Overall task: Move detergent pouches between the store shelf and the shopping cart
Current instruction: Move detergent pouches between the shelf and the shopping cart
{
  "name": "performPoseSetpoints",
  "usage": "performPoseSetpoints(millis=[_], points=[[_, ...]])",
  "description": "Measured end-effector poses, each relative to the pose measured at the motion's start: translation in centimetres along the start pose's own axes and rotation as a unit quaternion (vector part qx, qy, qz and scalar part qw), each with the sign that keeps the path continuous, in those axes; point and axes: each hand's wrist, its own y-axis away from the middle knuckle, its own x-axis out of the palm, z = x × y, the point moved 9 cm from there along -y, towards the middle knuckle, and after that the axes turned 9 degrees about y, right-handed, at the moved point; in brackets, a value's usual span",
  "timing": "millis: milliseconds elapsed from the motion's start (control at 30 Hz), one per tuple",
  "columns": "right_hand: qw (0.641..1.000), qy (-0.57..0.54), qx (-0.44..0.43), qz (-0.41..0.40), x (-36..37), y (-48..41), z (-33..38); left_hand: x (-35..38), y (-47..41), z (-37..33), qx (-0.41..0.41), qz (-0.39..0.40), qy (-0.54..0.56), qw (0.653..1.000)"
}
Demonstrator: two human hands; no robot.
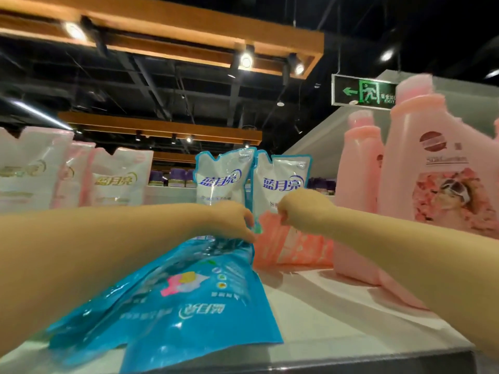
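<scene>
Left grip: left hand [232, 220] reaches forward, fingers curled down and clamped on the crinkled top end of the blue pouch [167, 300].
Right grip: right hand [303, 209] is balled up with its fingers curled tight; can't tell if they pinch anything.
Between hands: small teal bit [258, 229] sits right at both sets of fingertips. It is blurry and looks like part of the blue pouch's top.
Blue pouch: lies flat on the white shelf top [337, 306], print upside down to the camera, near end reaching the shelf's front edge.
Pink pouch [291, 247]: stands just behind the blue pouch, directly below the right hand; contact with that hand unclear.
Left white-blue pouch [224, 179]: upright behind the left hand.
Right white-blue pouch [280, 182]: upright, touching the other one, lower part hidden by the right hand.
Pink bottles: near pink bottle [359, 184] and big pink bottle [432, 163] stand on the shelf at right, beside the right forearm.
Far left: white pouches [121, 176] upright in a row, blurred.
Overhead: green exit sign [364, 91], wooden beams, spotlight [246, 60].
</scene>
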Motion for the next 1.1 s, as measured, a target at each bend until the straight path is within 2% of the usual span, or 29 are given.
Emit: performPoseSetpoints(millis=[100,200,267,367,433,467,533,600,633,767,900,1000,1100], points=[[0.998,-0.019,0.039,-0.044,-1.4,0.1,-1.4,-0.9,0.3,-0.5,0.006,-0.034,0.028,0.999],[0.979,-0.135,0.106,-0.106,-3.8,0.8,-4.3,-2.6,1.1,-1.6,0.03,-0.109,0.118,0.987],[0.947,-0.232,0.164,-0.152,-5.2,1.5,-6.7,-4.6,1.5,-1.7,0.044,-0.189,0.203,0.96],[0.892,-0.341,0.23,-0.187,-6.2,2.7,-9.0,-7.0,2.4,-0.8,0.037,-0.296,0.321,0.899],[0.851,-0.415,0.255,-0.197,-6.3,3.4,-9.9,-6.5,2.6,-0.2,-0.004,-0.277,0.447,0.851],[0.832,-0.447,0.262,-0.2,-6.4,3.7,-10.2,-5.6,2.7,-0.5,-0.014,-0.234,0.503,0.832],[0.816,-0.468,0.263,-0.213,-7.4,4.3,-10.4,-3.7,3.4,-2.8,-0.001,-0.107,0.561,0.821],[0.802,-0.485,0.249,-0.244,-9.2,5.0,-10.6,-3.0,4.4,-5.6,0.051,-0.029,0.573,0.818],[0.796,-0.493,0.239,-0.259,-10.2,5.5,-10.7,-3.3,5.2,-7.1,0.08,-0.034,0.565,0.82],[0.762,-0.535,0.205,-0.301,-12.6,8.0,-11.1,-6.6,8.7,-12.4,0.187,-0.165,0.514,0.82],[0.721,-0.592,0.175,-0.314,-14.0,11.8,-12.5,-8.2,11.9,-14.9,0.205,-0.262,0.457,0.825],[0.713,-0.599,0.162,-0.326,-15.8,15.4,-13.7,-8.9,14.5,-16.2,0.195,-0.301,0.475,0.803],[0.702,-0.607,0.168,-0.333,-17.6,19.9,-15.1,-9.3,17.7,-18.9,0.208,-0.294,0.494,0.791]])
